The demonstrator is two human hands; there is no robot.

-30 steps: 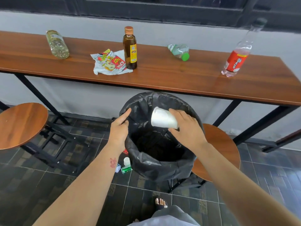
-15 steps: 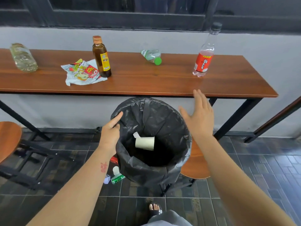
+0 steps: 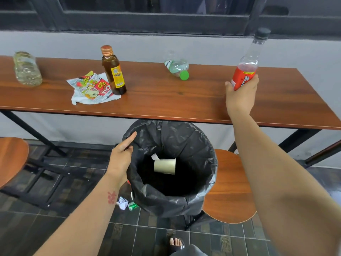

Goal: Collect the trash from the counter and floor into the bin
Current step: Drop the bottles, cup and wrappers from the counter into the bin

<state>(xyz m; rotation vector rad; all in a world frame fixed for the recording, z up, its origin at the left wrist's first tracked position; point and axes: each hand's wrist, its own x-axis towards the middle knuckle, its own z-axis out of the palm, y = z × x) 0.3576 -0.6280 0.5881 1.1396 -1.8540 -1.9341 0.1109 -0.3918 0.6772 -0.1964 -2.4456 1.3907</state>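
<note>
One cup (image 3: 164,166) now down in bin (image 3: 203,198); right hand (image 3: 240,97) moved on, fingers (image 3: 255,80) wrapped round red-labelled bottle (image 3: 245,71); left hand (image 3: 120,157) still pinching liner.

"TING" on red bottle label (image 3: 243,78)

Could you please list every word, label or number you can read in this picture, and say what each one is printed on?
"TING": white letters on the red label of the bottle in the right hand; the start is hidden by the grip.
Brown bottle: yellow label, print too small to read.
Wrapper: large red and white letters, upside down and crumpled, not legible.
Green-capped bottle: label lettering blurred.
Floor scraps: unreadable.
</note>
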